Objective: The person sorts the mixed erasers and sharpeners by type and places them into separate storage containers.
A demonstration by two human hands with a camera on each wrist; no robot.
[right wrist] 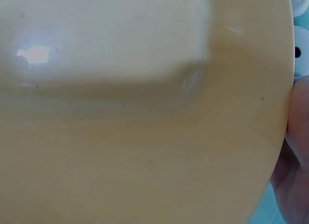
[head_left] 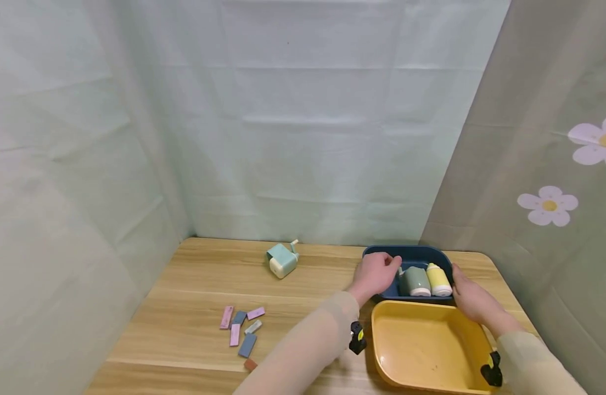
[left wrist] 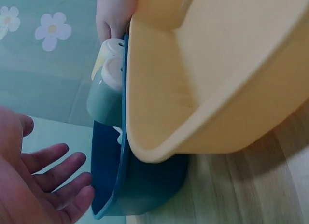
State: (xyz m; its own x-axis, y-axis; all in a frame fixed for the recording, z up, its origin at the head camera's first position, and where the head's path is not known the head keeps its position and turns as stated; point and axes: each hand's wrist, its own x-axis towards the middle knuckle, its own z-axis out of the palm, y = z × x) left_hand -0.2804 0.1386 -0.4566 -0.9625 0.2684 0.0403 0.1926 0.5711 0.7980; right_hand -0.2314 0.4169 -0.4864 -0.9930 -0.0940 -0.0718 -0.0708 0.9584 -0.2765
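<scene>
Lying between the hands is the blue tray [head_left: 415,254]; left hand [head_left: 374,273] relaxed, empty; right hand [head_left: 473,297] beside its rim, grip unclear.

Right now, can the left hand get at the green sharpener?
Probably yes. The left hand is open at the blue bin, close beside the green sharpener, with nothing visible between them. The bin is open-topped, and the yellow sharpener sits on the other side.
</scene>
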